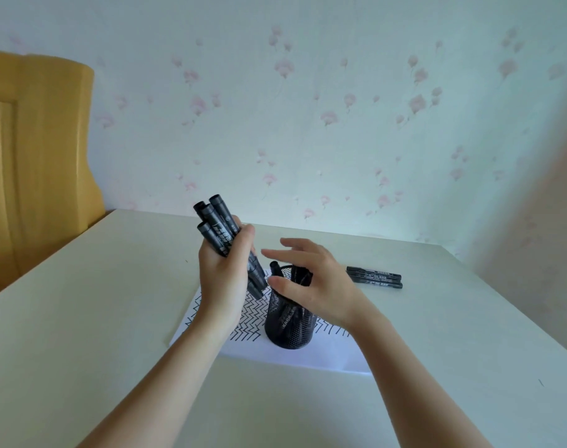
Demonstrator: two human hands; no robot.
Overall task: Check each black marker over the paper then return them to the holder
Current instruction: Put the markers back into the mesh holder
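Pale table (81, 318) | left hand (222, 279) grips marker bundle (216, 227), tilted up-left | right hand (311, 282) fingers spread above holder (288, 321)

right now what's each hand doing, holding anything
Left hand: gripping a bundle of black markers.
Right hand: open, fingers spread over the mesh pen holder, holding nothing.

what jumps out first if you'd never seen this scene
The left hand grips a bundle of black markers, raised above the paper covered in zigzag strokes. The open right hand hovers over the black mesh holder standing on that paper, and three more markers lie on the table to the right.
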